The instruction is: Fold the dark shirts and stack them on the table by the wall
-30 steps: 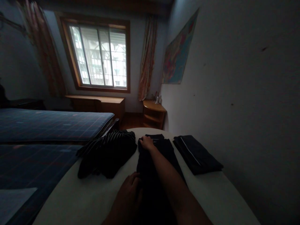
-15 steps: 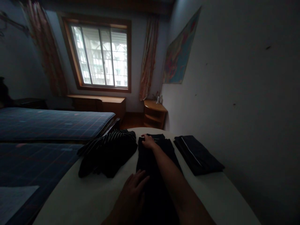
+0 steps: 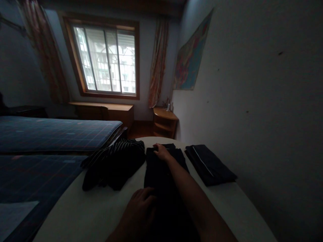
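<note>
A long dark garment (image 3: 161,178) lies flat in a narrow strip down the middle of a pale round table (image 3: 75,208). My right hand (image 3: 161,152) reaches across to its far end and rests on the cloth there, thumb and fingers apart. Nearer to me, my left hand (image 3: 141,205) lies at the garment's left edge with its fingers loosely bent over the cloth; the dim light hides the fingertips. To the left sits a heap of dark clothing (image 3: 116,164) with a white-striped part. A folded dark garment (image 3: 210,164) with a white line lies on the right.
Beds with blue plaid mattresses (image 3: 60,134) stand left of the table, and a paper sheet (image 3: 17,215) lies on the nearer one. A wall (image 3: 264,134) runs along the right side. Beyond the table are a corner shelf (image 3: 165,116) and a desk (image 3: 118,107) under the window.
My left hand's fingers have gone from stretched out to more bent, at the garment's edge. My right hand has stayed at the far end. The whole view has shifted slightly.
</note>
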`<action>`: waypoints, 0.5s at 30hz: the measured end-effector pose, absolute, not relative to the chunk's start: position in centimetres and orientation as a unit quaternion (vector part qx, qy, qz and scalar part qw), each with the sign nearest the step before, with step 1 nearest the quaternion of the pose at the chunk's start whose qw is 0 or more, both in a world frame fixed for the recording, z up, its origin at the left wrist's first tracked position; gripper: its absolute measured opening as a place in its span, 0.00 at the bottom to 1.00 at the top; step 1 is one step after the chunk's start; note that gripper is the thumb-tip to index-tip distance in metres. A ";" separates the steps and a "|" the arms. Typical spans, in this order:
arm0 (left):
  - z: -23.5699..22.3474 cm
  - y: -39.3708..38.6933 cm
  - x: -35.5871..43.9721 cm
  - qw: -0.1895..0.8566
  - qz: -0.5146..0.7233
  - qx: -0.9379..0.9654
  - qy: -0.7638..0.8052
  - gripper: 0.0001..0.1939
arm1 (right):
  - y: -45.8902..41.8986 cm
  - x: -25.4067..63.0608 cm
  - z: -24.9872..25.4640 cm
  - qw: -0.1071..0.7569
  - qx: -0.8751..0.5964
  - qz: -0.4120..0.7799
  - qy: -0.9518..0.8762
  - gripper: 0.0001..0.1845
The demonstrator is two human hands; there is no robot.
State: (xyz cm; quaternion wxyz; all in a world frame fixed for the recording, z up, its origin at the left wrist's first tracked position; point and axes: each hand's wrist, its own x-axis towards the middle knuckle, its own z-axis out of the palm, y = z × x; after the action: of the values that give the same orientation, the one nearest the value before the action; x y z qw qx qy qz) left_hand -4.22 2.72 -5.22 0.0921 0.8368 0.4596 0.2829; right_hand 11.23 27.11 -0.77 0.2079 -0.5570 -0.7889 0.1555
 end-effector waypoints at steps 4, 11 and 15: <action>-4.6 2.4 -3.9 0.100 0.286 0.847 0.437 0.17 | 25.4 13.1 -0.1 0.180 -0.600 0.149 -0.765 0.18; -1.6 0.5 -2.9 0.132 0.216 0.922 0.293 0.27 | 20.6 15.8 1.0 0.047 -0.618 0.227 -0.751 0.23; -0.8 -0.3 -1.9 0.142 0.166 0.948 0.233 0.22 | 17.2 16.7 0.8 0.065 -0.579 0.293 -0.758 0.19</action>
State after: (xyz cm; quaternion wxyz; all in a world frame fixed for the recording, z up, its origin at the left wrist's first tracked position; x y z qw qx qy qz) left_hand -1.93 -0.26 -0.75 0.1418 0.9475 0.2335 0.1661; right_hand 16.69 17.21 0.79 0.0652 -0.5792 -0.7580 0.2927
